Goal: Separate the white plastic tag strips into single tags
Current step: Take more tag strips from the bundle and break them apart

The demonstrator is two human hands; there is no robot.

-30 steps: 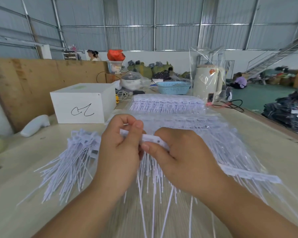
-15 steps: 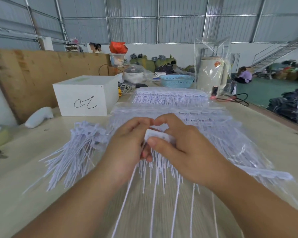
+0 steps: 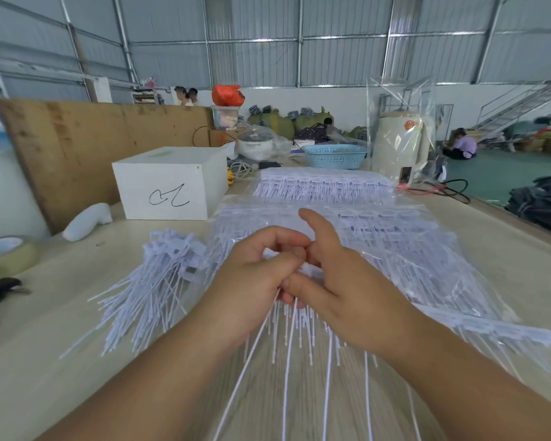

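Both hands meeting over the middle of the pale surface (image 3: 506,249), knuckles toward the camera; left hand (image 3: 255,281) with fingers curled in, thumb and forefinger pinching the head end of a white tag strip (image 3: 303,268), most of that strip hidden between the hands; right hand (image 3: 347,291) pinching the same strip from the other side with thumb and lower fingers, forefinger (image 3: 318,227) lifted and pointing away, apart from the rest; thin white tails (image 3: 287,361) hanging down from under the hands toward the camera, some blurred; just left of the hands, a loose fan of separated single tags (image 3: 153,281) lying on the surface, heads away from the camera, tails spread toward the near edge; under and beyond the hands, clear bags of unseparated strips (image 3: 395,237), one more strip (image 3: 490,329) lying to the right of the right forearm; further back, another bagged bundle (image 3: 322,186); left of it a white box (image 3: 166,189) with a black scribble on its front, a white rounded object (image 3: 86,221) beside a leaning wooden board (image 3: 93,138), a tape roll (image 3: 7,256) near the left edge; at the far end a light blue basket (image 3: 334,155) and a cream kettle in a clear bag (image 3: 398,144)
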